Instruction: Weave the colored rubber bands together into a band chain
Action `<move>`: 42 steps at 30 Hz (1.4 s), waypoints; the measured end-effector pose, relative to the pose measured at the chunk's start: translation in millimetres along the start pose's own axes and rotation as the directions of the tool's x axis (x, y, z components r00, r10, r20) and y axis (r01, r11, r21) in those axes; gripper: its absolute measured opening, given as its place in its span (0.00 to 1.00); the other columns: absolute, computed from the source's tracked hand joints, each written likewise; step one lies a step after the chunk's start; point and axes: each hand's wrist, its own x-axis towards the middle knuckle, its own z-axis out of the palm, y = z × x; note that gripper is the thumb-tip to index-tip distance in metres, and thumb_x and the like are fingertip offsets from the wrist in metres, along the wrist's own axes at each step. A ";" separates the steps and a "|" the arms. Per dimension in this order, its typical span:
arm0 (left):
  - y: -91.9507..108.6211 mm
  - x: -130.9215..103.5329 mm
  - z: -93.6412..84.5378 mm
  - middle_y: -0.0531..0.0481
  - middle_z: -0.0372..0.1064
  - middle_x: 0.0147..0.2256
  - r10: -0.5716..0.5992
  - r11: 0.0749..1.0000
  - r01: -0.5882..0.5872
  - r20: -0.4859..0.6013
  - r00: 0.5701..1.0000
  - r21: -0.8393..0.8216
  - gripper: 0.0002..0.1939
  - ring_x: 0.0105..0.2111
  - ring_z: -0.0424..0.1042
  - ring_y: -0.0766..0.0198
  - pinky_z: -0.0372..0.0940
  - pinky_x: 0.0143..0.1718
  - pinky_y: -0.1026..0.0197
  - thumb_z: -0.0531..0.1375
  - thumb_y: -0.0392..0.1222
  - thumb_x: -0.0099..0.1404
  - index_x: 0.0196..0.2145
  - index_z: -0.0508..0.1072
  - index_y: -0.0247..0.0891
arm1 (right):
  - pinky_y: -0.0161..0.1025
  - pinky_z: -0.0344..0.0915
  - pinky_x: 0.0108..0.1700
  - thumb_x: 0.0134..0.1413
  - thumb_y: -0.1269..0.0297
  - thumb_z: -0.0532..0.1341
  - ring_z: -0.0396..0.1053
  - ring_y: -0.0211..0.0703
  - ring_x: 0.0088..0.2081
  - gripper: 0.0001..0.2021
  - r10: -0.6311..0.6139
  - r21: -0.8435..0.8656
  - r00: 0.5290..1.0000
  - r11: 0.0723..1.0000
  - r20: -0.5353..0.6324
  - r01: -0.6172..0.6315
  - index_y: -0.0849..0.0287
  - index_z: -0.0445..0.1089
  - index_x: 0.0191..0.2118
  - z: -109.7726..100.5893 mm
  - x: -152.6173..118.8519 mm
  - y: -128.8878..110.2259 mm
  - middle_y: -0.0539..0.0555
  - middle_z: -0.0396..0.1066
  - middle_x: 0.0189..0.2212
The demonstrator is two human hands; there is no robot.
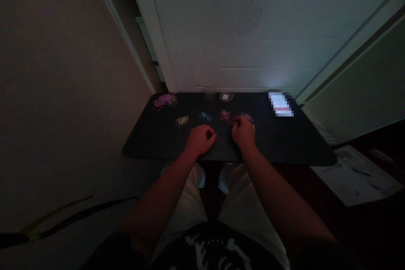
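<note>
Small piles of thin pieces lie on a dark table: yellow, blue, pink and purple-pink. My left hand rests near the front edge with thumb and fingertips together, beside a few faint pink pieces; what it pinches, if anything, is too small to make out. My right hand is curled between the pink pile and the purple-pink pile, partly covering the latter. Its fingers are closed, and their contents cannot be made out.
A larger mixed pile lies at the back left. A clear cup and a round clear lid stand at the back. A bright, blurred-out device is at the back right; a white door rises behind.
</note>
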 end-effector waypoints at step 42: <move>-36.4 9.6 -7.7 0.48 0.72 0.34 -0.257 0.716 0.188 -0.003 0.966 -0.672 0.10 0.31 0.69 0.68 0.65 0.34 0.64 0.49 0.36 0.63 0.33 0.69 0.35 | 0.34 0.58 0.31 0.48 0.67 0.58 0.63 0.37 0.28 0.05 -0.467 0.317 0.758 0.881 0.455 0.352 0.60 0.70 0.28 -10.9 -3.2 5.4 0.51 0.67 0.27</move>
